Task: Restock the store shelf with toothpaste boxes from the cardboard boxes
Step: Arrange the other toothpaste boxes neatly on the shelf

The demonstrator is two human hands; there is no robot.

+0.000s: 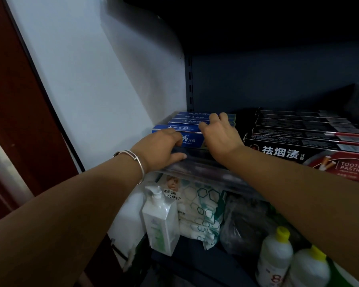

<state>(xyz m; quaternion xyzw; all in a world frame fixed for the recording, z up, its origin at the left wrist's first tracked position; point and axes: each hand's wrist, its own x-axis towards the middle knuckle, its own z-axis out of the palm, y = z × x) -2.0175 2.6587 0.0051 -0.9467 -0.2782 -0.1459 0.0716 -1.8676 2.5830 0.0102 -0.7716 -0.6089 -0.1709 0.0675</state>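
Several blue toothpaste boxes [187, 121] lie in a row at the left end of the dark store shelf [205, 164], against the white side wall. My left hand [162, 148], with a silver bracelet on the wrist, lies over the left end of the front blue box, thumb on the shelf's clear front rail. My right hand [220, 133] rests on top of the blue boxes near their right ends, fingers reaching over the rear ones. Neither hand plainly curls round a box. No cardboard box is in view.
Black toothpaste boxes [303, 139] fill the shelf right of the blue ones. Below stand a pump bottle [161, 220], hexagon-print packs [201, 210], a dark bag [243, 226] and yellow-capped white bottles [276, 255]. A white wall panel [95, 79] and a brown door frame [15, 90] are at left.
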